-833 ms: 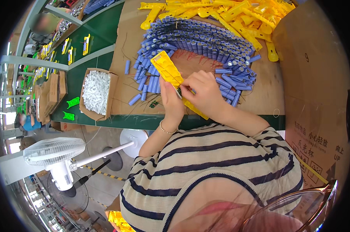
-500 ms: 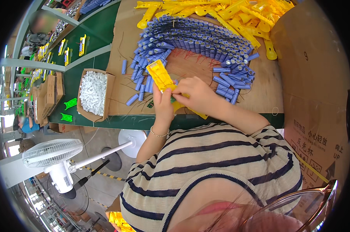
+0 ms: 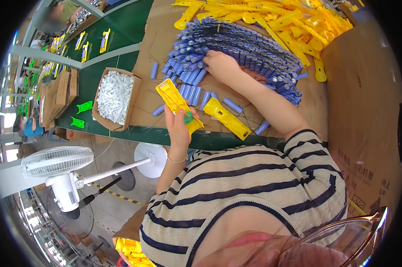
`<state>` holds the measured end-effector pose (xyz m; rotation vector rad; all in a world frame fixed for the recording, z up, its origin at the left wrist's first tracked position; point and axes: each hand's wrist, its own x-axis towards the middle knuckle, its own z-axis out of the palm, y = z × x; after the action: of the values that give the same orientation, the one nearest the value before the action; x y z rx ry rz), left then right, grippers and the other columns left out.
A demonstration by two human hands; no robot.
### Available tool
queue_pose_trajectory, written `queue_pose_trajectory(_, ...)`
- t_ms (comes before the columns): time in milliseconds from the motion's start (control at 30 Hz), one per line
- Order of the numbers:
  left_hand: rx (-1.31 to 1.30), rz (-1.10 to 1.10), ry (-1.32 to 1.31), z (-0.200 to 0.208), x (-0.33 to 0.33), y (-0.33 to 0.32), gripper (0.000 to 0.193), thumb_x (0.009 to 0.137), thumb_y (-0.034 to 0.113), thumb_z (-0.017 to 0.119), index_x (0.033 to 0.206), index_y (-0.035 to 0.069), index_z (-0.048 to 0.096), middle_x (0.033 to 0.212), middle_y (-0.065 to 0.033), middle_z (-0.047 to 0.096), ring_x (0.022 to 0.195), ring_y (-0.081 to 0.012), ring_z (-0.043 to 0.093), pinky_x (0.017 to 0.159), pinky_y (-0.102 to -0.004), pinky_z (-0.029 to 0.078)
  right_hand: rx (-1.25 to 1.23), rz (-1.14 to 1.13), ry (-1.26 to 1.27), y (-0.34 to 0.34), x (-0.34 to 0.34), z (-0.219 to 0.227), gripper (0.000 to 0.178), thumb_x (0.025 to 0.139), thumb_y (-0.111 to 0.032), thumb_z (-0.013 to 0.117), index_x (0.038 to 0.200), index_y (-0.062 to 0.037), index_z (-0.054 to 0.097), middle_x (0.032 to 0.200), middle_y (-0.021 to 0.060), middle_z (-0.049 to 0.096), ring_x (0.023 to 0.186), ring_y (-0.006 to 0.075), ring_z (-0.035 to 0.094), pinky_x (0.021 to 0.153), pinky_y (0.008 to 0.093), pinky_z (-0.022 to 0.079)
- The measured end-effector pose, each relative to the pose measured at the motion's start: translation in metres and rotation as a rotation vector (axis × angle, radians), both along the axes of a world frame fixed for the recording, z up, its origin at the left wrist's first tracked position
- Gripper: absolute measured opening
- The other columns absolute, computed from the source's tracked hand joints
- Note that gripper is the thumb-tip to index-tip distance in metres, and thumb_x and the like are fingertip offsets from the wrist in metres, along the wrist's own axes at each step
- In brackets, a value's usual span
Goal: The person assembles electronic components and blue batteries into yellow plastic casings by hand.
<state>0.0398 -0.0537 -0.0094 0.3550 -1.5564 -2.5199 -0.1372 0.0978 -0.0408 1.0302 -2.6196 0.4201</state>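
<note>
My left hand (image 3: 178, 127) is closed around a yellow plastic casing (image 3: 169, 94), its hollow side up, tilted above the cardboard-covered bench. A small green circuit board (image 3: 189, 117) with thin dark wires shows beside my fingers. My right hand (image 3: 222, 67) reaches over the blue cylindrical battery cells (image 3: 245, 49), fingers curled in at the pile's left part. Its fingertips touch the cells there, and what they pinch is hidden. Another yellow casing (image 3: 228, 120) lies near the bench's front edge, with loose cells (image 3: 191, 95) behind and left of it.
A carton of small white parts (image 3: 115, 98) stands at left, beside two green plastic pieces (image 3: 84, 107). Yellow casings (image 3: 294, 26) are heaped at the back right. A tall cardboard box (image 3: 365, 98) walls the right side. A white fan (image 3: 58, 162) stands at lower left.
My right hand has left the casing in my left hand and moved back to the battery pile. The left hand and casing have shifted slightly left and nearer. My view has shifted a little.
</note>
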Motion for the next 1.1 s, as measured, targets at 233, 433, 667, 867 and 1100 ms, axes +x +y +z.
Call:
queue_pose_trajectory(233, -0.422, -0.189, 0.116, 0.008, -0.016, 0.026, 0.042, 0.089, -0.004, 0.036, 0.129, 0.000, 0.028, 0.114, -0.0126, 0.047, 0.090, -0.0161, 0.054, 0.079, -0.0277, 0.046, -0.828, -0.053, -1.025, 0.017, 0.092, 0.094, 0.021, 0.068, -0.013, 0.078, 0.076, 0.0014, 0.065, 0.065, 0.0021, 0.062, 0.058, 0.0037, 0.053, 0.051, 0.0210, 0.042)
queue_pose_trajectory(433, -0.651, -0.300, 0.178, 0.002, -0.030, 0.049, 0.049, 0.088, -0.002, 0.041, 0.134, -0.003, 0.022, 0.117, -0.0188, 0.044, 0.107, -0.0286, 0.050, 0.089, -0.0339, 0.043, -0.796, -0.203, -0.905, 0.034, 0.096, 0.091, 0.021, 0.070, -0.013, 0.077, 0.076, 0.0021, 0.065, 0.067, 0.0049, 0.064, 0.055, 0.0053, 0.054, 0.050, 0.0200, 0.043)
queue_pose_trajectory(667, -0.772, -0.352, 0.200, 0.001, -0.038, 0.046, 0.053, 0.086, 0.000, 0.046, 0.134, -0.005, 0.023, 0.118, -0.0225, 0.045, 0.107, -0.0329, 0.051, 0.091, -0.0368, 0.041, -0.991, -0.260, -1.042, 0.036, 0.100, 0.096, 0.020, 0.070, -0.010, 0.076, 0.081, 0.0044, 0.066, 0.068, 0.0050, 0.063, 0.050, 0.0060, 0.053, 0.045, 0.0190, 0.042)
queue_pose_trajectory(867, -0.720, -0.355, 0.192, 0.017, -0.036, 0.044, 0.056, 0.084, -0.002, 0.046, 0.134, -0.004, 0.023, 0.119, -0.0214, 0.045, 0.107, -0.0317, 0.051, 0.092, -0.0366, 0.041, -1.003, -0.261, -1.078, 0.032, 0.099, 0.098, 0.019, 0.071, -0.008, 0.076, 0.082, 0.0046, 0.066, 0.071, 0.0052, 0.064, 0.051, 0.0058, 0.054, 0.046, 0.0190, 0.043)
queue_pose_trajectory(1100, -0.652, -0.284, 0.225, 0.009, -0.030, 0.053, 0.058, 0.082, -0.006, 0.048, 0.134, -0.002, 0.022, 0.114, -0.0157, 0.046, 0.102, -0.0231, 0.052, 0.087, -0.0323, 0.044, -1.032, -0.191, -0.956, 0.025, 0.104, 0.083, 0.020, 0.072, -0.008, 0.075, 0.083, 0.0038, 0.064, 0.070, 0.0066, 0.064, 0.053, 0.0063, 0.056, 0.046, 0.0196, 0.044)
